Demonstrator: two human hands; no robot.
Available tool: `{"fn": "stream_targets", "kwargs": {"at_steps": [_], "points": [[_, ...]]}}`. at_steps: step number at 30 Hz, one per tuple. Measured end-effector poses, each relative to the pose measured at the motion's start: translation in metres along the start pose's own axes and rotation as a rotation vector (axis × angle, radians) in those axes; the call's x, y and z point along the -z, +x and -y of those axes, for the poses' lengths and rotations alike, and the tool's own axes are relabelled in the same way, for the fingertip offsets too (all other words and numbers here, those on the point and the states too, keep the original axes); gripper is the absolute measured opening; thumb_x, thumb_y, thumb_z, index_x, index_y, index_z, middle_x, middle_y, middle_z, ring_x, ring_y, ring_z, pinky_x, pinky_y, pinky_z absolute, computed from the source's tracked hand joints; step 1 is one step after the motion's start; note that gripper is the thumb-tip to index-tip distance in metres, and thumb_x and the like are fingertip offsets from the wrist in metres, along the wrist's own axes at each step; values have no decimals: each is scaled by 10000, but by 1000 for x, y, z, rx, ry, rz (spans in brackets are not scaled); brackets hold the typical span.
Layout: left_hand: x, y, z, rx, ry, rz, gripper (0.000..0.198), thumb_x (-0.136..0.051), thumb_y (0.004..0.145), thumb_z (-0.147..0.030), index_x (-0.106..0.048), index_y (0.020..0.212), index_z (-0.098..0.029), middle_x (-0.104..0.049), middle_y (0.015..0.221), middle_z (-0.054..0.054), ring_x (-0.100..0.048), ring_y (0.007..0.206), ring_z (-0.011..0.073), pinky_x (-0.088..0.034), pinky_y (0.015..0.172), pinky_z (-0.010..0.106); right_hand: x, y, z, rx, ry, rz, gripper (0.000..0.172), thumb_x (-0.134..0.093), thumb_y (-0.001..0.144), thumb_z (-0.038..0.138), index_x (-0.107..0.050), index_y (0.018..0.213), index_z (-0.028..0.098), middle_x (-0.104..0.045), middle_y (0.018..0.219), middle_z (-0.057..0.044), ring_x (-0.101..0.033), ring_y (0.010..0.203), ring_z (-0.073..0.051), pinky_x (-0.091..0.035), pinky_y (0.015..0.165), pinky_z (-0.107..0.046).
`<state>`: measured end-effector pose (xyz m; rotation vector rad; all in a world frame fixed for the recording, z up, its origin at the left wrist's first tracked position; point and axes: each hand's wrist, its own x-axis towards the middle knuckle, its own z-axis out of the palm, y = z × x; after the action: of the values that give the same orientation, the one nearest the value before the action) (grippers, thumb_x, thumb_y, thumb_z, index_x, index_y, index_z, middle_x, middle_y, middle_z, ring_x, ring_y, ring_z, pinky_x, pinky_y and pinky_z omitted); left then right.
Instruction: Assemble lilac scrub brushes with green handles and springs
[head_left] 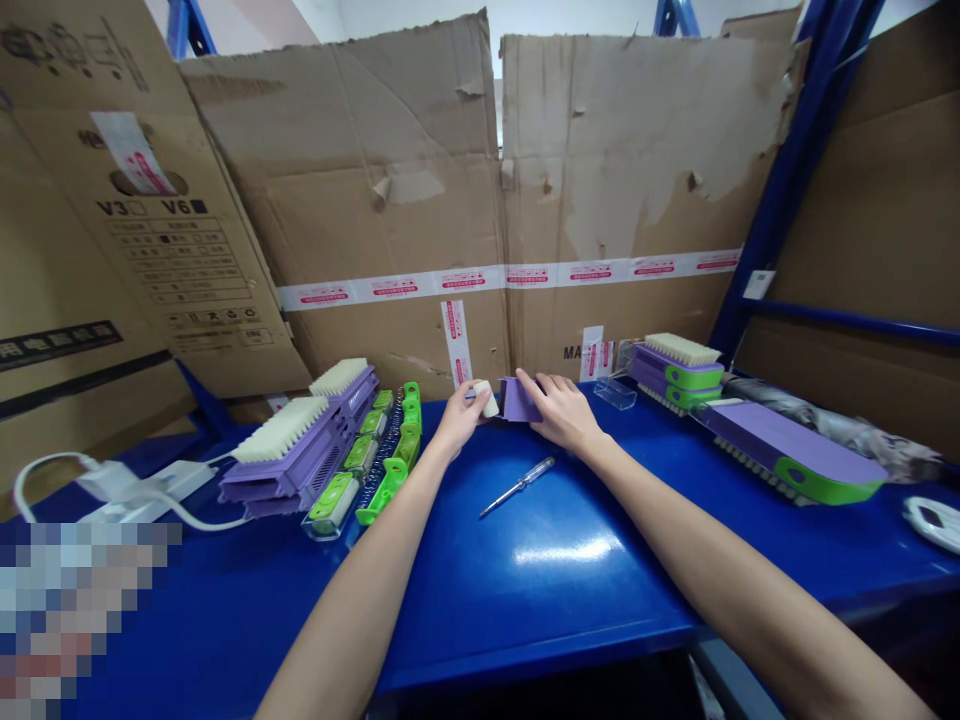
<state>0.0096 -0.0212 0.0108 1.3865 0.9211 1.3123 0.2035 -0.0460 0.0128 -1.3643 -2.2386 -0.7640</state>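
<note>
Near the back of the blue table, my left hand (pixel 459 420) pinches a small cream-white block (pixel 488 399); its kind cannot be made out. Just right of it, my right hand (pixel 564 410) grips a purple plastic housing (pixel 517 400), its fingers over the top and far side. A narrow gap separates block and housing. Between my forearms, a screwdriver (pixel 517 487) with a clear handle lies on the table, its tip toward the lower left. Behind my right hand sits a small clear plastic piece (pixel 615 394).
Purple housings with cream bristles (pixel 300 455), clear-and-green parts (pixel 334 500), springs (pixel 382 450) and green end pieces (pixel 390 490) line the left. A power strip (pixel 161 490) lies farther left. Assembled brushes (pixel 795 450) stand right, with a white device (pixel 934 522). Cardboard (pixel 390 220) walls the back.
</note>
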Motion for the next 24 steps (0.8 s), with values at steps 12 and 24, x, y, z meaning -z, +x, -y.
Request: {"fn": "stream_targets", "kwargs": {"at_steps": [12,24], "points": [[5,-1,5,-18,78,99,659,-753,610,-458,-535,1134,-124,-661,708,19,-624,625,132,-505,647,263,-4,-1,5,39,-41,2,838,-597,703,201,-227,1454,158,-507,1240,-162,-443,1095,-302,-292,944,-408],[-13,-5,-1,-276,588,-96,524,-565,805,-390,-441,1268,-178,-675,999,95,-656,871,210,-501,801,338,-1,-1,13,-43,-60,-52,815,-601,730,262,-235,1453,171,-510,1212,-169,-475,1030,-290,-351,902,-379]]}}
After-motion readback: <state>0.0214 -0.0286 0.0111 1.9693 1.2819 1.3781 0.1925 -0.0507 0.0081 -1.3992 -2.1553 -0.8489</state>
